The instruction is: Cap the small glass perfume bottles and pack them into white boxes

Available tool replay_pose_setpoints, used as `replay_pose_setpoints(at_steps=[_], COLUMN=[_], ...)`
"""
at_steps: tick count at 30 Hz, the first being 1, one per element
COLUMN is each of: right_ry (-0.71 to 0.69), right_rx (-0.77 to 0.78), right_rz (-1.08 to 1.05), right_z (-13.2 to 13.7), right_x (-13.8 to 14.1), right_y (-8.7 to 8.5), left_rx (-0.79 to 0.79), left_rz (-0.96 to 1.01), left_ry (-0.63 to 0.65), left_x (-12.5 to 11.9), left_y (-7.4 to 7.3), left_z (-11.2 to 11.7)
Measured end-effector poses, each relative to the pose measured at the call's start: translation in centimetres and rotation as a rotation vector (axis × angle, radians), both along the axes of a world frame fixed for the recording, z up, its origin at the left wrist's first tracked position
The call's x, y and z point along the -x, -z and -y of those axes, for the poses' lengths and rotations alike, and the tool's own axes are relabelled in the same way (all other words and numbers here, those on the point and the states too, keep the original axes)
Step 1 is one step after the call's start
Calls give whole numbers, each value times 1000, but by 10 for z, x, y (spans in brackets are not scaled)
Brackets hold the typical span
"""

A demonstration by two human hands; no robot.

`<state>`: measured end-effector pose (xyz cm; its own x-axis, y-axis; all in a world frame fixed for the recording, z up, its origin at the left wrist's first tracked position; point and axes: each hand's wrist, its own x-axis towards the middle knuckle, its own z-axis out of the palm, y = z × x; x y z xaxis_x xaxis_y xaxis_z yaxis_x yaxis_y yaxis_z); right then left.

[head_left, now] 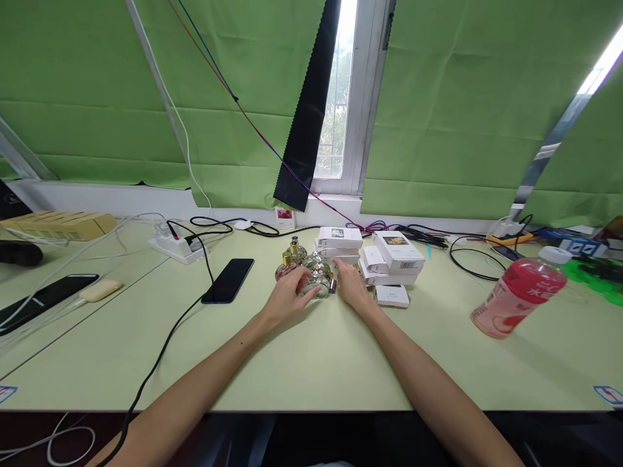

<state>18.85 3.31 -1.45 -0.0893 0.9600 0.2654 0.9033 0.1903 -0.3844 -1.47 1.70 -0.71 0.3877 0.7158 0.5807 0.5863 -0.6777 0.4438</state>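
A cluster of small glass bottles (318, 267) that look like perfume bottles stands on the table in front of me. One at the back has a gold-coloured top (294, 243). My left hand (287, 293) is at the cluster's near left side, thumb and fingers apart beside the clear glass; firm contact is hard to make out. On the other side, my right hand (351, 284) lies between the bottles and the white boxes, a finger stretched forward and the rest partly hidden. Stacked white boxes (339, 237) stand behind the bottles, and more white boxes (393, 261) sit right of my right hand.
A black phone (228, 281) lies to the left, with a black cable (170, 337) running past it. Farther left are a power strip (178, 248), another phone (53, 295) and a yellow box (63, 225). On the right, a pink drink bottle (518, 297) tilts.
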Motion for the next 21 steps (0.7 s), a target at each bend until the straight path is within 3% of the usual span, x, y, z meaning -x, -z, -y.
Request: replay_pose_setpoints(at_steps=[14,21], right_ry=[11,-103], right_rx=[-16,18], right_rz=[20,56], right_z=[1,2], right_x=[1,0], right_y=[-1,-4], left_rx=[16,16], left_rz=[0,0], left_ry=[-4,2], left_x=[-2,-2], left_y=[-2,-2], left_z=[2,2])
